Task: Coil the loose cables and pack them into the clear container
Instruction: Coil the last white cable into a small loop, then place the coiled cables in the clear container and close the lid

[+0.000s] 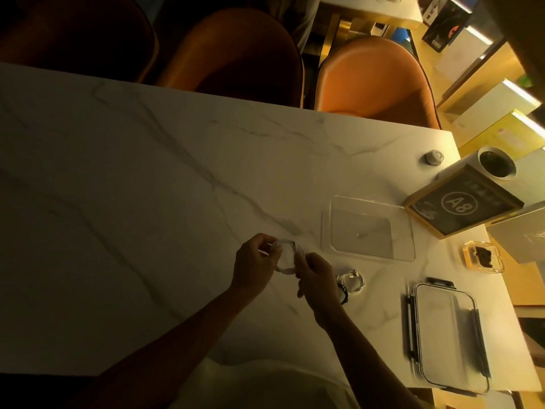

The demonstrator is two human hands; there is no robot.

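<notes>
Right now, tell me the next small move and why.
Probably carry the coil right and drop it into the container: both hands, left and right, hold it looped, and the container sits open and empty nearby.

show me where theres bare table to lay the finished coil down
The whole marble tabletop left of the left hand is bare. A smaller patch lies between the clear empty container and the clear clip-lock lid. The right edge is crowded: black A8 sign, amber glass ashtray, second coiled white cable.
</notes>
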